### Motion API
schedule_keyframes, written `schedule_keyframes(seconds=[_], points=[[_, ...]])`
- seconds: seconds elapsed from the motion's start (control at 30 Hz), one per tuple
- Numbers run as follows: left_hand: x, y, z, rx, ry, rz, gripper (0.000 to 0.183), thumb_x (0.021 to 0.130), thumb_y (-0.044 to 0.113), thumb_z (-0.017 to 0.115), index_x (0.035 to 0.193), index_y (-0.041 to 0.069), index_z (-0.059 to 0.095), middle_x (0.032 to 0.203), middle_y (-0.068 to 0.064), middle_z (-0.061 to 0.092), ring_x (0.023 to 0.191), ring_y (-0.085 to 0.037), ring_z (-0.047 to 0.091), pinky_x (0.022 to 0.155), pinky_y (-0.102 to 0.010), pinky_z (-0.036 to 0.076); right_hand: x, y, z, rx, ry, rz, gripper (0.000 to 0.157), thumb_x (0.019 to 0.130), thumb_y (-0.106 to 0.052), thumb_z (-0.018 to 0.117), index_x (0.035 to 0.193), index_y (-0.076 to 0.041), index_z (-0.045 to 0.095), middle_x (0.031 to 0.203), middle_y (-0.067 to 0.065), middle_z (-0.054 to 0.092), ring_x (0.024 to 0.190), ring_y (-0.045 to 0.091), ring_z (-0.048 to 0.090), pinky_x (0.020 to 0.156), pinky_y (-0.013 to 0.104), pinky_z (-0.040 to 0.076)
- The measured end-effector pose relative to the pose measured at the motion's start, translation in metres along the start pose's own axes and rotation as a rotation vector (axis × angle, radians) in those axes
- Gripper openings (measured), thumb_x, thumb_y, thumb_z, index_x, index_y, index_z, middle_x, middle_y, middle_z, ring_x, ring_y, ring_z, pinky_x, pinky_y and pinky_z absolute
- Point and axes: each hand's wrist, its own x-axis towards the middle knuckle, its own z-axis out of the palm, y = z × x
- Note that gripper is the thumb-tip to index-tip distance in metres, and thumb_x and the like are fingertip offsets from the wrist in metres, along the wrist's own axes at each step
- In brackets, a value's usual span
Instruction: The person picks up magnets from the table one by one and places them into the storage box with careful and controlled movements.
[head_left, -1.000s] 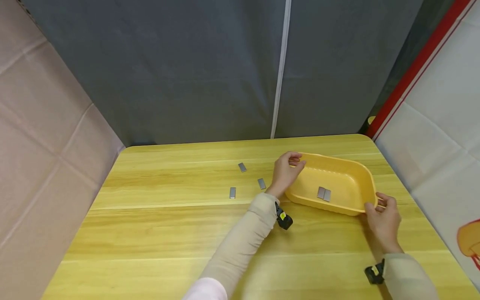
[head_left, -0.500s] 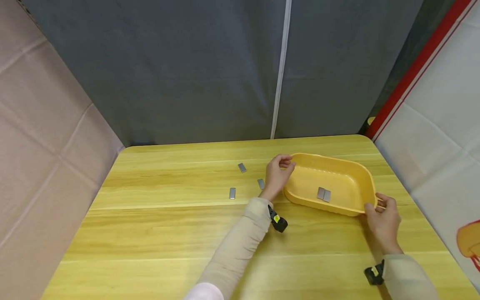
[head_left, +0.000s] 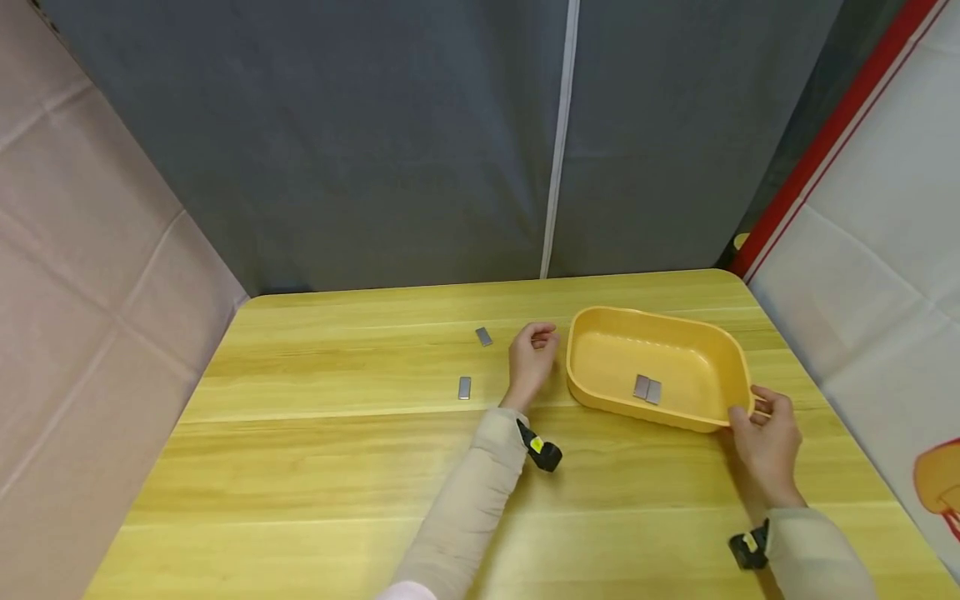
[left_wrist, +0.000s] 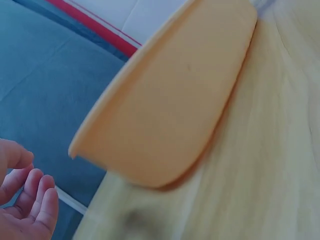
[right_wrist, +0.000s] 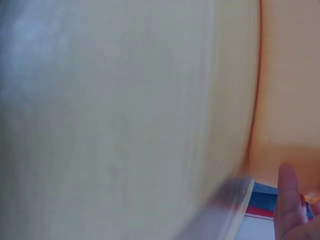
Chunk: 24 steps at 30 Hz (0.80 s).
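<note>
A yellow plastic tray point(head_left: 682, 421) rests on the wooden table, with two small grey metal plates point(head_left: 647, 389) lying side by side inside it. My right hand point(head_left: 768, 437) grips the tray's near right corner. In the right wrist view the thumb point(right_wrist: 288, 187) lies against its outer wall. Left of the tray, apart from it, my left hand point(head_left: 531, 362) is above the table with loosely bent fingers. The left wrist view shows nothing in those fingers point(left_wrist: 37, 195). Two more plates lie to its left, one farther back point(head_left: 483, 336) and one nearer point(head_left: 465, 387).
The wooden table point(head_left: 300, 467) ends at a grey curtain point(head_left: 375, 167) at the back. A pale cloth wall point(head_left: 90, 292) stands on the left, and a white one point(head_left: 885, 275) with a red edge on the right.
My left hand has moved left, away from the tray's left rim. It now hides the grey plate that lay beside it. My right hand and the tray have hardly moved.
</note>
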Motion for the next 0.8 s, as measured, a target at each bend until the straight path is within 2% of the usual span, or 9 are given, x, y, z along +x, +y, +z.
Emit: schedule_keyframes(seconds=[0.3, 0.53, 0.63, 0.8], points=[[0.000, -0.017, -0.008, -0.001, 0.024, -0.041, 0.017, 0.081, 0.004, 0.059, 0.095, -0.005, 0.063, 0.082, -0.008, 0.062, 0.072, -0.013, 0.057, 0.065, -0.019, 0.046, 0.000, -0.002, -0.001, -0.013, -0.015, 0.012, 0.044, 0.081, -0.011, 0.048, 0.122, 0.002, 0.042, 0.103, 0.014, 0.047, 0.064, -0.012, 0.036, 0.048, 0.005, 0.036], [-0.001, -0.026, -0.018, 0.021, 0.094, -0.100, 0.016, 0.080, 0.003, 0.059, 0.094, -0.005, 0.063, 0.084, -0.011, 0.063, 0.076, -0.020, 0.059, 0.069, -0.024, 0.048, -0.001, -0.001, -0.001, -0.008, -0.012, 0.008, 0.043, 0.081, -0.011, 0.048, 0.122, 0.002, 0.042, 0.103, 0.014, 0.048, 0.063, -0.013, 0.036, 0.048, 0.004, 0.036], [-0.003, -0.031, -0.022, 0.049, 0.110, -0.133, 0.017, 0.080, 0.004, 0.059, 0.094, -0.004, 0.063, 0.085, -0.010, 0.062, 0.078, -0.021, 0.059, 0.070, -0.025, 0.048, 0.000, -0.001, -0.001, -0.009, -0.010, 0.009, 0.043, 0.081, -0.011, 0.048, 0.122, 0.002, 0.042, 0.101, 0.012, 0.047, 0.063, -0.012, 0.037, 0.049, 0.004, 0.036], [-0.006, -0.038, -0.027, 0.106, 0.108, -0.145, 0.018, 0.079, 0.003, 0.059, 0.095, -0.004, 0.063, 0.086, -0.011, 0.062, 0.080, -0.022, 0.060, 0.070, -0.026, 0.049, 0.000, -0.001, -0.001, -0.007, -0.015, 0.013, 0.044, 0.081, -0.011, 0.048, 0.122, 0.002, 0.042, 0.100, 0.012, 0.047, 0.063, -0.011, 0.037, 0.049, 0.005, 0.036]])
